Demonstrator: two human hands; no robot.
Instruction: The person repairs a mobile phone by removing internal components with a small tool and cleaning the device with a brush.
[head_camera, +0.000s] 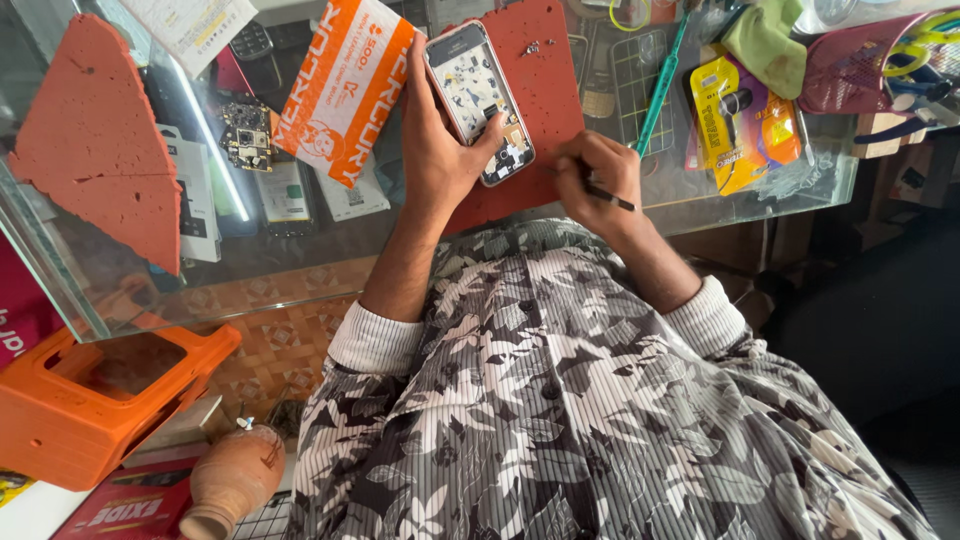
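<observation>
Phone (479, 100), one, back off and insides showing, is lying over the red mat's (545, 90) left edge. Left hand (440, 150) is clamping its fingers round it to steady it. Right hand (598, 175) is pinching one thin tool (610, 198), fingers together, just right of it.

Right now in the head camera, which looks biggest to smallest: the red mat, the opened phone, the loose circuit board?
1. Red mat, partly covered.
2. Opened phone, in the left hand.
3. Loose circuit board, under the glass, so farther away.
</observation>
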